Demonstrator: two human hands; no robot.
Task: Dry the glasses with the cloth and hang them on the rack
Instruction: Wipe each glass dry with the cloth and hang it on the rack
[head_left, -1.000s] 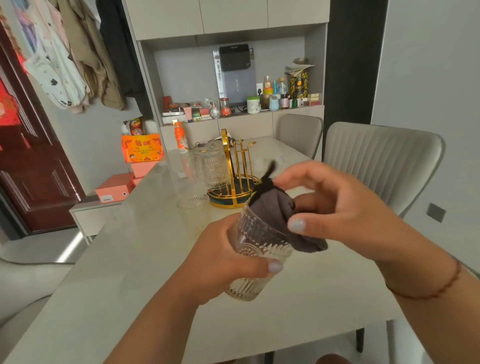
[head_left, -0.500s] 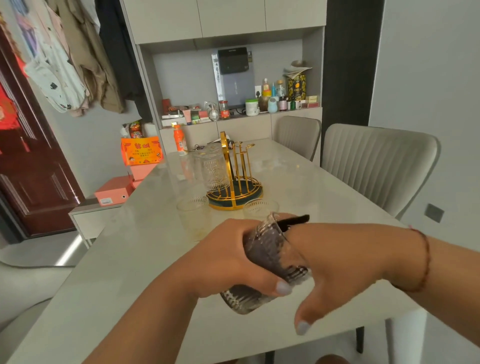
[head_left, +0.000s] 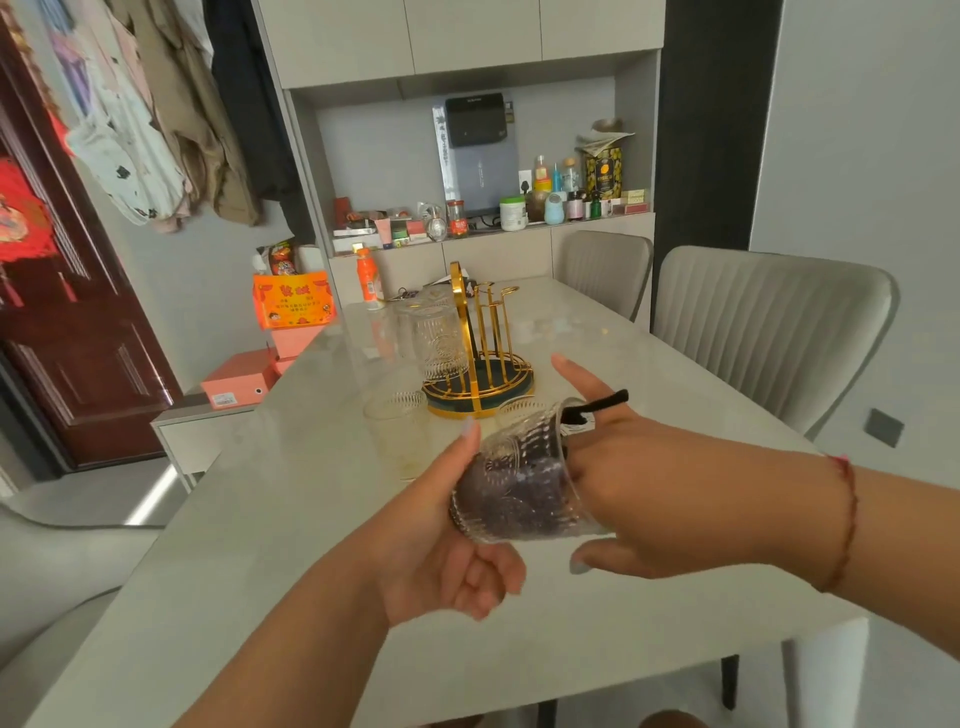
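Pale stone-look dining table (head_left: 291, 519), long axis running away from the viewer. On its surface: gold wire glass rack (head_left: 480, 358) with a dark round base, an inverted ribbed glass (head_left: 441, 343) hung on it; upright ribbed tumbler (head_left: 397, 434) just left of the base; orange bottle (head_left: 368, 278) at the far end.

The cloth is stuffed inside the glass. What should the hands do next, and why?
Probably twist the cloth round inside the glass a little more. The right hand has its fingers pushed in with the cloth, the left hand cradles the tilted glass, and the rack waits behind with free pegs.
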